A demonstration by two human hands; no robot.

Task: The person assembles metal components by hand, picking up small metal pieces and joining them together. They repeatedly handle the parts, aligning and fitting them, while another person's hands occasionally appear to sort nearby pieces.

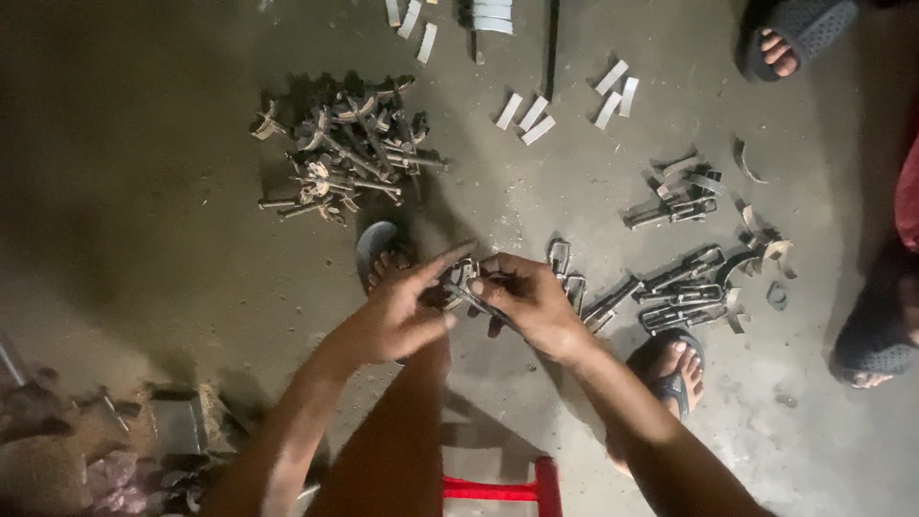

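Both hands meet above the concrete floor (144,191), between the person's two sandalled feet. The left hand (397,316) has its forefinger and thumb stretched forward, and their tips pinch one end of a small metal part (464,284). The right hand (531,302) is curled around the other end of the same part, with its fingers pressed together on it. The part is held in the air, just above the left foot (383,258), and is dark and too small to tell its exact shape.

Just beside the right hand, on the floor, lies a row of flat metal brackets (684,292) with slotted openings, spread toward the right. The right foot (675,369) in a sandal rests near these brackets. A second, smaller group of brackets (675,196) lies further up.

Above the left hand, well apart from it, sits a large pile of metal parts (345,148) with rods and curved pieces tangled together. Short pale strips (525,115) lie scattered near the top edge.

Other people's feet in sandals (795,33) show at the top right and right edges. A red bar (498,488) shows at the bottom edge.
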